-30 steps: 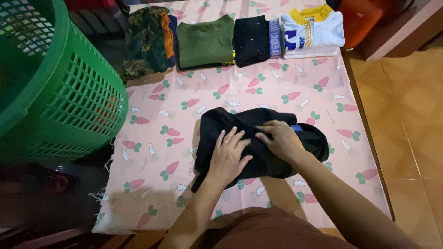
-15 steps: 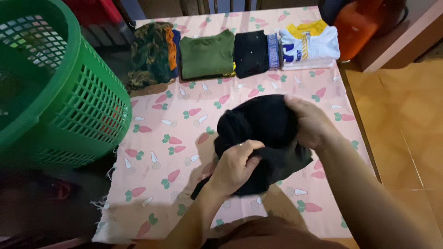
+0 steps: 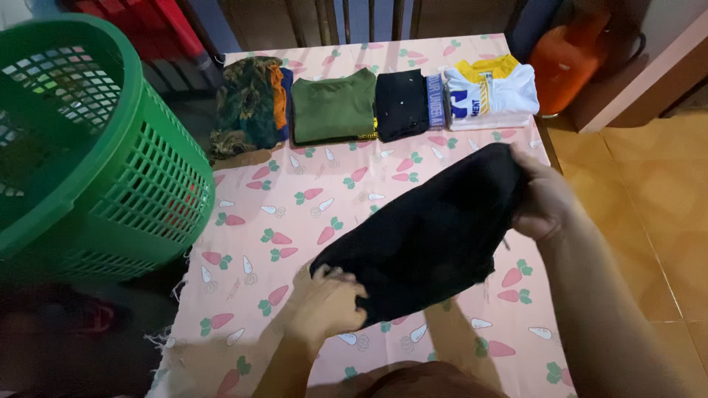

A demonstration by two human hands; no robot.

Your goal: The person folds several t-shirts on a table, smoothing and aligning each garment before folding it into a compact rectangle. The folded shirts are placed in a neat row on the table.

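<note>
One green laundry basket (image 3: pixel 96 147) at far left, beside the tabletop (image 3: pixel 280 221) with its pink carrot-print cloth. Along the far edge, four folded piles in a row: camouflage-patterned pile (image 3: pixel 243 103), olive green shirt (image 3: pixel 333 108), black pile (image 3: pixel 402 105), white and yellow shirt (image 3: pixel 493 92). One orange container (image 3: pixel 564 59) beyond the right corner. Nearer: left hand (image 3: pixel 328 302) closed on the lower corner of one black garment (image 3: pixel 428 228); right hand (image 3: pixel 542 199) closed on its upper edge, garment stretched slantwise just above the cloth.
</note>
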